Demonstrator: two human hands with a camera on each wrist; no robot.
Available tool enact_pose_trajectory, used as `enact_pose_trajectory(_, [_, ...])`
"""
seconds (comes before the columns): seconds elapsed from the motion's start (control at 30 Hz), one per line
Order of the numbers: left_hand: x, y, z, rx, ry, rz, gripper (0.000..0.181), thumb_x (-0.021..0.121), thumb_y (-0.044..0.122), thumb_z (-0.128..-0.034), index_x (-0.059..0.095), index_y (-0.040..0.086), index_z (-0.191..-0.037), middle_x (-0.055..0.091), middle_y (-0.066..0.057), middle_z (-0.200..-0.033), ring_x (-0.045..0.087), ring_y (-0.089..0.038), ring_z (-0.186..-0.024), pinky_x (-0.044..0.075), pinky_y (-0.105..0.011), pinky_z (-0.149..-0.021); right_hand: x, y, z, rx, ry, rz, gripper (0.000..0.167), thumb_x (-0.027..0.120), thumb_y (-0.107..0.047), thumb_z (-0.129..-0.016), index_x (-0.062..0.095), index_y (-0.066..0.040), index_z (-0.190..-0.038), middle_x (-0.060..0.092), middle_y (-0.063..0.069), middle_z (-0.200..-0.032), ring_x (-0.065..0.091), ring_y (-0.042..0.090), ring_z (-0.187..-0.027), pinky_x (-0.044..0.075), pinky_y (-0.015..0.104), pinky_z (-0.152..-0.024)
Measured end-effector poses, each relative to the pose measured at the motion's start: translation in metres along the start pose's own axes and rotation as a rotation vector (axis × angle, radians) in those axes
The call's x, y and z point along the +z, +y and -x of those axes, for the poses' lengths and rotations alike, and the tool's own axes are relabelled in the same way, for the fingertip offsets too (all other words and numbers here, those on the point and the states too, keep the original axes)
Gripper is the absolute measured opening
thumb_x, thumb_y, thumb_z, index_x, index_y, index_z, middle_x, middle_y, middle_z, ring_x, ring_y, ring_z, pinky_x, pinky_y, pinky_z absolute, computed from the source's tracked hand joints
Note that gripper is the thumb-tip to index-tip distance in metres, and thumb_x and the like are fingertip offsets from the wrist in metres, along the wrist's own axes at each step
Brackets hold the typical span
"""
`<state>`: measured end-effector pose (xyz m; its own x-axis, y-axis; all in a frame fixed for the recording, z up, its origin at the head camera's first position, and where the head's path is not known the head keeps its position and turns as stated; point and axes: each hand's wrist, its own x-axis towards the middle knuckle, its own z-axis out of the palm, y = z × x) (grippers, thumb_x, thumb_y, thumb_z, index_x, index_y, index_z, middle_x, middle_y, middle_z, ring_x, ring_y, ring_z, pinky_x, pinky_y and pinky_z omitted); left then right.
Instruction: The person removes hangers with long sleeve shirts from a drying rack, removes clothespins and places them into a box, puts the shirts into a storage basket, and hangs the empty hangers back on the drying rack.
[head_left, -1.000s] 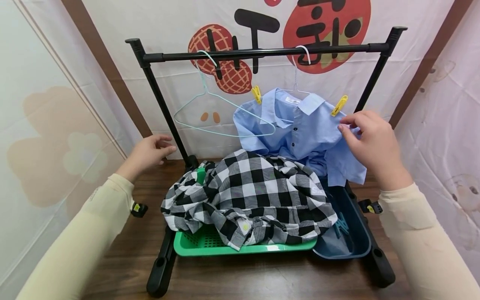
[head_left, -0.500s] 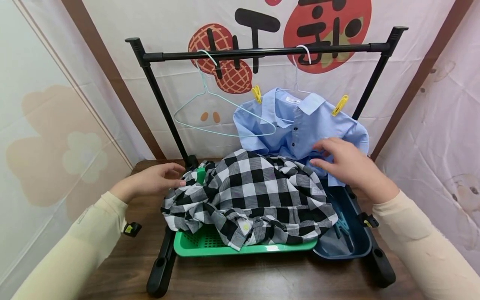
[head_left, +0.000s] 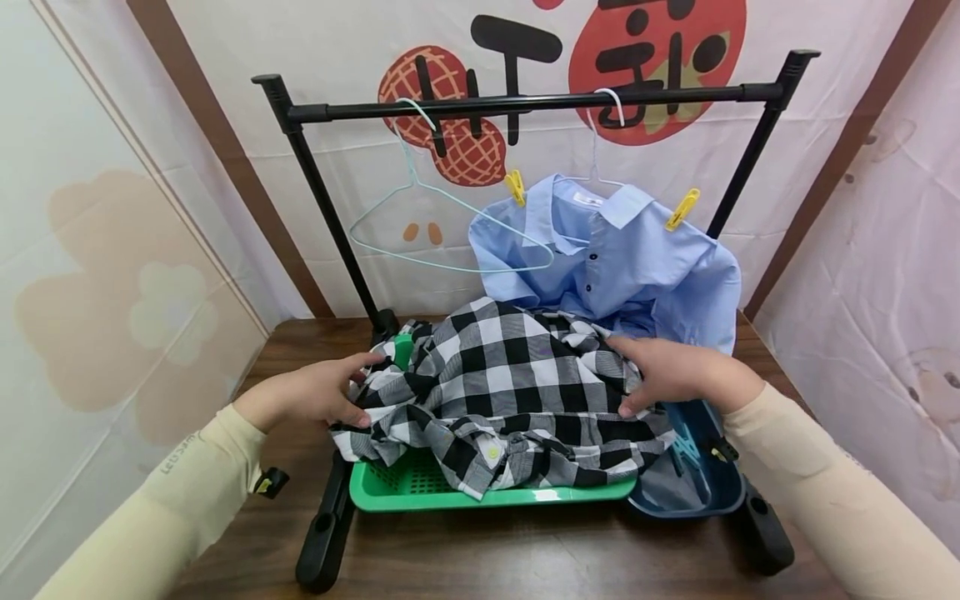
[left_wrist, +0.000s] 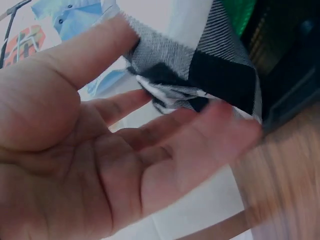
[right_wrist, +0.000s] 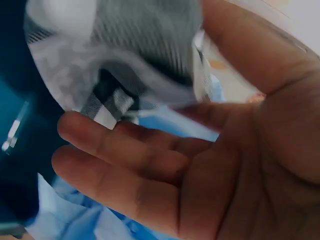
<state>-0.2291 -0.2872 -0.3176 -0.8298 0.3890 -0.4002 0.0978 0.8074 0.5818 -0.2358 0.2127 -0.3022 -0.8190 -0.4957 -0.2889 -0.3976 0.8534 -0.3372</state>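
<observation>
Left hand (head_left: 318, 392) at nine o'clock, right hand (head_left: 667, 375) at three o'clock of a black-and-white checked cloth shirt (head_left: 510, 367), heaped over a green perforated plastic basket (head_left: 420, 502) whose rim shows at six o'clock. Shirt judged light, soft and limp: little slip, no breakage risk, apt to sag; best gathered by the folds at both sides. Hands well apart, palms roughly inward, thumbs spread from loosely bent fingers at the cloth edges; neither clamped. Firmness of contact: cannot tell.

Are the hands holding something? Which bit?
Nothing looks gripped: the left hand and right hand, fingers loose, are at opposite sides of the checked shirt.
</observation>
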Motion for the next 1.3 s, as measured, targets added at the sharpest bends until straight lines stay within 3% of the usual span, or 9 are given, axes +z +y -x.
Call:
enact_pose_trajectory(0.13, [0.002,0.0,-0.005,0.018,0.066,-0.035,0.091,0.084,0.026,-0.0871,0.03,0.019,-0.16,0.045,-0.027,-0.144,0.058,-0.022,-0.072,0.055,-0.041,-0.06,0.009,-0.004,-0.004,0.035,-0.012,0.036,0.101,0.085,-0.036,-0.085,0.026,0.004,-0.158,0.042,0.03,-0.154,0.044,0.045,-0.141,0.038,0.058,-0.113])
enact_pose_trajectory(0.23, [0.002,0.001,-0.01,0.039,0.131,-0.135,0.072,0.083,0.025,-0.0877,0.047,0.014,-0.149,0.055,-0.019,-0.128,0.057,-0.023,-0.082,0.052,-0.039,-0.064,0.013,-0.008,-0.007,0.038,0.004,0.048,0.079,0.085,-0.023,-0.086,0.04,0.0,-0.147,0.062,0.023,-0.133,0.062,0.036,-0.121,0.05,0.051,-0.1])
enact_pose_trajectory(0.4, [0.0,0.009,-0.017,0.087,0.179,-0.284,0.042,0.082,0.023,-0.0881,0.066,0.009,-0.124,0.065,-0.009,-0.111,0.058,-0.025,-0.098,0.05,-0.043,-0.082,0.014,-0.013,-0.01,-0.018,0.056,0.096,0.045,0.078,-0.006,-0.087,0.059,-0.006,-0.127,0.07,0.007,-0.108,0.067,0.023,-0.098,0.054,0.043,-0.082])
enact_pose_trajectory(0.53, [-0.003,0.02,-0.016,0.118,0.182,-0.312,0.028,0.08,0.02,-0.0903,0.07,0.01,-0.115,0.068,-0.007,-0.11,0.059,-0.023,-0.099,0.051,-0.045,-0.087,0.006,-0.014,-0.011,-0.081,0.192,0.097,0.021,0.07,0.001,-0.089,0.068,-0.014,-0.103,0.071,0.001,-0.098,0.065,0.02,-0.091,0.052,0.041,-0.078])
enact_pose_trajectory(0.73, [-0.014,0.044,-0.009,0.136,0.242,-0.295,0.01,0.073,0.017,-0.0953,0.068,0.013,-0.103,0.064,-0.002,-0.092,0.054,-0.019,-0.078,0.045,-0.036,-0.069,-0.014,-0.031,-0.011,-0.136,0.456,0.018,0.022,0.064,0.001,-0.092,0.073,-0.013,-0.107,0.071,0.005,-0.098,0.058,0.022,-0.081,0.046,0.039,-0.075])
enact_pose_trajectory(0.87, [-0.014,0.068,-0.003,0.184,0.337,-0.285,0.004,0.072,0.015,-0.0957,0.068,0.015,-0.097,0.064,0.001,-0.085,0.052,-0.018,-0.071,0.041,-0.035,-0.065,-0.021,-0.056,-0.014,-0.192,0.582,-0.026,0.017,0.065,0.0,-0.094,0.072,-0.015,-0.098,0.068,0.003,-0.091,0.054,0.022,-0.075,0.044,0.038,-0.071])
enact_pose_trajectory(1.0, [-0.002,0.096,-0.001,0.286,0.437,-0.279,0.006,0.072,0.012,-0.0954,0.07,0.016,-0.099,0.068,0.001,-0.092,0.059,-0.018,-0.08,0.047,-0.038,-0.072,-0.018,-0.084,-0.016,-0.34,0.655,-0.019,0.021,0.064,0.002,-0.094,0.077,-0.012,-0.103,0.072,0.004,-0.096,0.061,0.019,-0.081,0.051,0.037,-0.072])
enact_pose_trajectory(1.1, [0.014,0.117,0.002,0.375,0.472,-0.243,0.009,0.072,0.012,-0.0959,0.07,0.018,-0.103,0.068,0.002,-0.102,0.063,-0.017,-0.089,0.052,-0.04,-0.079,-0.013,-0.1,-0.019,-0.491,0.657,0.022,0.024,0.065,0.005,-0.093,0.078,-0.008,-0.109,0.073,0.006,-0.102,0.068,0.02,-0.09,0.057,0.037,-0.078])
enact_pose_trajectory(1.3, [0.053,0.142,0.004,0.51,0.404,-0.28,0.011,0.071,0.01,-0.0965,0.067,0.019,-0.101,0.063,0.006,-0.1,0.056,-0.013,-0.088,0.051,-0.035,-0.079,0.002,-0.118,-0.025,-0.681,0.475,0.167,0.021,0.065,0.005,-0.094,0.075,-0.013,-0.096,0.067,-0.001,-0.095,0.064,0.011,-0.085,0.054,0.027,-0.074])
